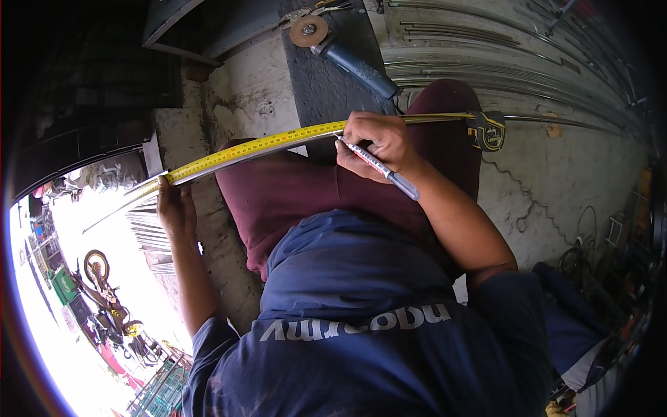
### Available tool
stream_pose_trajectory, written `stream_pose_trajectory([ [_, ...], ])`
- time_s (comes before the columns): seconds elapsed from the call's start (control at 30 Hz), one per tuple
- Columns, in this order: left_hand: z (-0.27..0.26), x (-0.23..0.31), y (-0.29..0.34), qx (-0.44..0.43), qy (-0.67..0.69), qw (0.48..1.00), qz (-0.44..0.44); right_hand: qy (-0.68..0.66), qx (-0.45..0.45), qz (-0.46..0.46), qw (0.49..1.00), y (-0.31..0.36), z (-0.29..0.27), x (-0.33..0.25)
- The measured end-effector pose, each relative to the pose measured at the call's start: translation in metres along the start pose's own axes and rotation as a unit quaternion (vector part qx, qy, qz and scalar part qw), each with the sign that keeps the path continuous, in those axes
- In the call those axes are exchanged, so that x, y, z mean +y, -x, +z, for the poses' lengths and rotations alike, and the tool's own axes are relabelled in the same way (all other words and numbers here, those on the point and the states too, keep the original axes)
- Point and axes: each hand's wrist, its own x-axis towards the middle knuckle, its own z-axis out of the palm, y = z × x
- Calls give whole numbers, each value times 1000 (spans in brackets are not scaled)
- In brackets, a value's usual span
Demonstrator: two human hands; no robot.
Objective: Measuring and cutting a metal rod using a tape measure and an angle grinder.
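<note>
Motorcycle (104, 306), one: outside in bright light, well left of the yellow tape blade (257, 146); green box (64, 285) beside it. Left hand (178, 215), mine: at the blade's left part — fingers closed, pinching the blade together with a metal bar (243, 160). Bar, slim, pale: along the blade's near edge, running on past my left hand. Trousers (292, 191), maroon, on me: under the blade. Dark board (313, 87): on the far side of the blade. Angle grinder (356, 68), blue body, brown disc: lying on that board, beyond the blade. Right hand (379, 142), mine: over the blade — fingers closed round a marker (382, 169), its tip at the blade's near edge; whether it touches, I cannot tell. Metal rods (458, 69), several, long: on the floor, beyond the blade and to its right. Tape case (488, 131), black and yellow: at the blade's right end, beside my knee.
</note>
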Motion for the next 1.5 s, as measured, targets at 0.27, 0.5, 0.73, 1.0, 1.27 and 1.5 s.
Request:
stream_pose_trajectory([
  [0.27,-2,0,-1,25,-2,1000,-5,1,-23,6,1000,0,-6,-2],
  [0.5,2,-4,-1,33,4,999,1,54,33,-65,996,3,-23,-26],
  [0.73,-10,-9,1,-7,36,999,3,534,80,-2,842,42,-133,-43],
  [1.0,31,-13,8,-33,150,988,1,344,47,139,927,101,-185,-7],
  [1.27,49,-33,28,-41,200,979,-18,391,-63,60,916,94,-183,-13],
  [1.5,64,-39,29,-122,229,966,-11,360,-98,50,926,77,-131,-30],
])
